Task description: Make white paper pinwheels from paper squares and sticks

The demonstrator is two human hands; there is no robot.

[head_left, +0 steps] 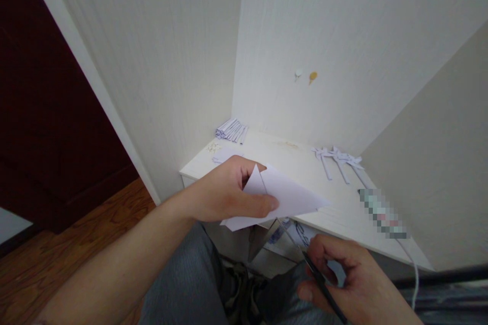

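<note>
My left hand (244, 195) is closed on a folded sheet of white paper (290, 190), thumb on top and fingers beneath. One corner flap stands up near the thumb, and the sheet comes to a point at the right. Lower right, my right hand (343, 274) is curled around a slim tool with a black handle (322, 279) and a thin metal shaft. The shaft slants up to the paper's lower edge; whether its tip touches the paper I cannot tell.
A white corner shelf (274, 150) bears rolled paper sticks (231, 130), small pale pieces (213, 147) and several paper pinwheels (337, 157). A blurred-out device (383, 213) with a white cable (415, 284) lies at the right. Two pins (312, 76) stick in the wall.
</note>
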